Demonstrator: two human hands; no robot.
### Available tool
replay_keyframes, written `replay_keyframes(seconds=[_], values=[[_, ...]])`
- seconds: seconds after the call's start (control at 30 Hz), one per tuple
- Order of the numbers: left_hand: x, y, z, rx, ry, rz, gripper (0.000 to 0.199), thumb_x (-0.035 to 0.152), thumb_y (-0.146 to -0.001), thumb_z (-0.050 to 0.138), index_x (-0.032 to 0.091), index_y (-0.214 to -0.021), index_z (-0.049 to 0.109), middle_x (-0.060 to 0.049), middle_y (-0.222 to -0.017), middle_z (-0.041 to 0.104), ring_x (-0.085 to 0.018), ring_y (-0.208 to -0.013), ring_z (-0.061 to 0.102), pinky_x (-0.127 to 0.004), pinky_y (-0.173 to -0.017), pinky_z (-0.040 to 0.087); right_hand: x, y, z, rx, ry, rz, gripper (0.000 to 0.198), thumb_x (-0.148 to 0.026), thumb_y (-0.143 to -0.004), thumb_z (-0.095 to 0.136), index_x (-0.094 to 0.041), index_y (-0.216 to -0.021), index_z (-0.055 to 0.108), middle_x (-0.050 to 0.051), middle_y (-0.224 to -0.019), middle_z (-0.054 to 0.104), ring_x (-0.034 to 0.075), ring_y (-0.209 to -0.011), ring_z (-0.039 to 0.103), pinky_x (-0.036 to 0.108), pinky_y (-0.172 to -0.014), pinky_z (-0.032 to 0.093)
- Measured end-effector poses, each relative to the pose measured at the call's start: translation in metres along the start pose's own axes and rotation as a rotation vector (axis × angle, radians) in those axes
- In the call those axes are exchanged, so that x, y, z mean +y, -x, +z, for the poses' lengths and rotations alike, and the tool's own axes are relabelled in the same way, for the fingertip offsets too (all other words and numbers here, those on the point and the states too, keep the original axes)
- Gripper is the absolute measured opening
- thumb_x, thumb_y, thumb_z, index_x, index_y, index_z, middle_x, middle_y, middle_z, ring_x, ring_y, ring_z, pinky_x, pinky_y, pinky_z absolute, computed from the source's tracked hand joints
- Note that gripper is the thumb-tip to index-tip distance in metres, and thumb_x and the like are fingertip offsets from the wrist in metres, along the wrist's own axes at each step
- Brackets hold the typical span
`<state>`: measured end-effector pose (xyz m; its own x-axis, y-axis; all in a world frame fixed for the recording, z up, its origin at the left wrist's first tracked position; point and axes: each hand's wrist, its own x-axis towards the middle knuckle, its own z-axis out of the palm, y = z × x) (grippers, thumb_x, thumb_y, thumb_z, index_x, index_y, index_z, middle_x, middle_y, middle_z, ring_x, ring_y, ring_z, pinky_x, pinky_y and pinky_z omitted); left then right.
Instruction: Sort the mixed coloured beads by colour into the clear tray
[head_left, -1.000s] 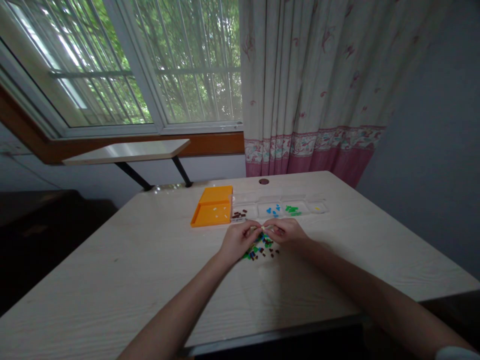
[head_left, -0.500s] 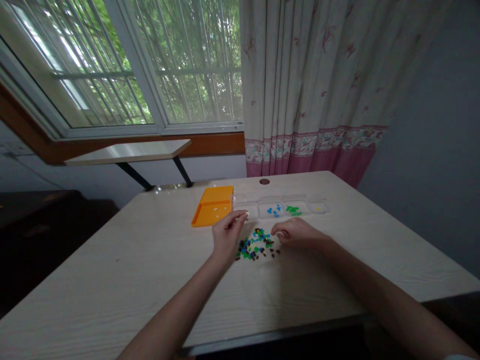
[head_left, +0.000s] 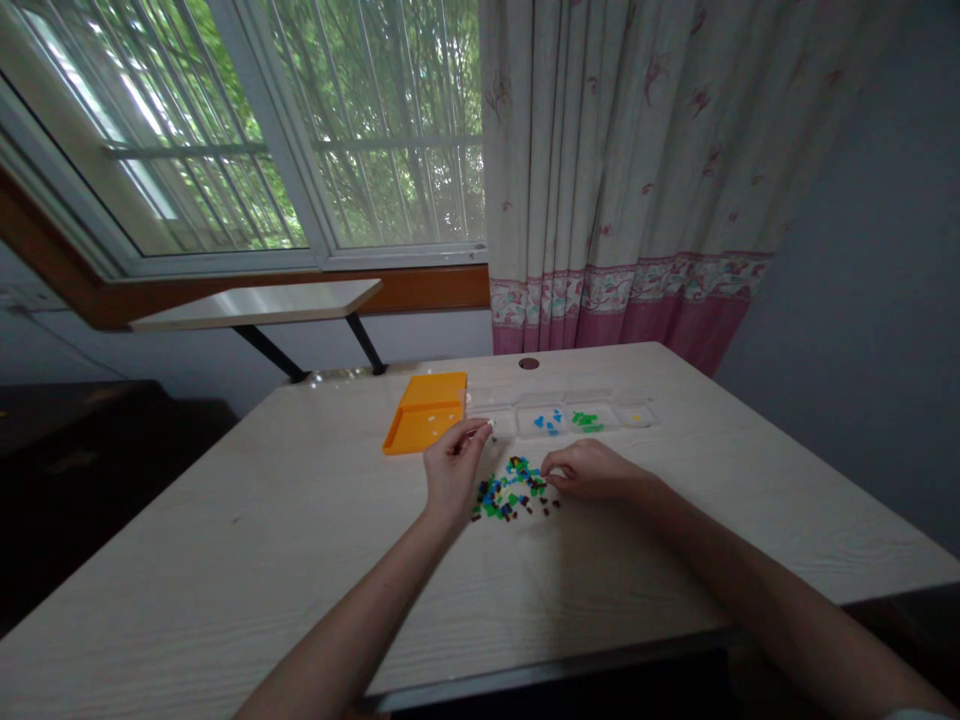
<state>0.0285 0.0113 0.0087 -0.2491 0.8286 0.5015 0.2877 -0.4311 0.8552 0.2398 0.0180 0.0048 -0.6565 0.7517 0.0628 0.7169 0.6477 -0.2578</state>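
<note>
My left hand is closed in a pinch around a tiny white piece, held just in front of the clear boxes. At the right edge of a loose pile of small green, blue, brown and yellow pieces, my right hand has its fingertips pressed together; what they grip, if anything, is too small to make out. Behind the hands stand clear plastic boxes, one with blue pieces, one with green pieces and one with a yellow piece.
Left of the clear boxes lies an open orange case with a few white bits inside. A raised shelf on black legs stands at the table's back left. A round cable hole is near the back edge of the wooden table.
My right fingertips have drawn together and dipped slightly at the pile's right edge. My left hand has barely shifted and still pinches the white piece.
</note>
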Motion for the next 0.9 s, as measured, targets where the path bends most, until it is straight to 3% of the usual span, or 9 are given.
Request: replay_keyframes(seconds=[0.13, 0.3, 0.5, 0.7, 0.9], values=[[-0.022, -0.017, -0.01, 0.106, -0.176, -0.074, 0.029, 0.042, -0.071, 0.056, 0.014, -0.077, 0.065, 0.007, -0.046, 0.032, -0.008, -0.044, 0.031, -0.02, -0.044, 0.025, -0.001, 0.0, -0.001, -0.016, -0.005, 0.014, 0.026, -0.024, -0.078, 0.044, -0.024, -0.092, 0.065, 0.001, -0.074, 0.066, 0.012, -0.064, 0.056, 0.021, -0.06, 0.034], [-0.056, -0.042, -0.034, 0.247, -0.368, -0.142, 0.034, 0.045, -0.071, 0.053, 0.014, -0.076, 0.065, 0.003, -0.051, 0.047, -0.01, -0.046, 0.041, -0.022, -0.047, 0.03, 0.0, 0.0, -0.001, -0.023, -0.002, 0.024, 0.026, -0.024, -0.077, 0.045, -0.024, -0.093, 0.065, 0.001, -0.076, 0.067, 0.013, -0.065, 0.057, 0.021, -0.059, 0.034], [-0.081, -0.05, -0.043, 0.273, -0.4, -0.239, 0.033, 0.045, -0.067, 0.055, 0.014, -0.072, 0.066, -0.002, -0.055, 0.055, -0.012, -0.048, 0.046, -0.024, -0.049, 0.035, 0.002, -0.001, 0.002, -0.027, 0.004, 0.05, 0.025, -0.028, -0.079, 0.045, -0.025, -0.093, 0.065, 0.001, -0.077, 0.067, 0.014, -0.07, 0.058, 0.022, -0.062, 0.035], [-0.087, -0.049, -0.042, 0.26, -0.334, -0.264, 0.034, 0.044, -0.063, 0.057, 0.011, -0.071, 0.066, -0.003, -0.057, 0.057, -0.013, -0.051, 0.049, -0.024, -0.049, 0.036, 0.003, -0.001, 0.003, -0.018, 0.005, 0.059, 0.024, -0.029, -0.079, 0.045, -0.025, -0.092, 0.064, 0.001, -0.077, 0.067, 0.015, -0.069, 0.058, 0.022, -0.06, 0.033], [-0.069, -0.046, -0.037, 0.246, -0.243, -0.226, 0.031, 0.041, -0.066, 0.057, 0.011, -0.071, 0.065, -0.001, -0.056, 0.054, -0.011, -0.05, 0.046, -0.021, -0.048, 0.034, 0.004, -0.002, 0.006, 0.018, -0.002, 0.054, 0.021, -0.028, -0.079, 0.046, -0.024, -0.089, 0.064, 0.001, -0.07, 0.065, 0.013, -0.064, 0.056, 0.021, -0.057, 0.032]])
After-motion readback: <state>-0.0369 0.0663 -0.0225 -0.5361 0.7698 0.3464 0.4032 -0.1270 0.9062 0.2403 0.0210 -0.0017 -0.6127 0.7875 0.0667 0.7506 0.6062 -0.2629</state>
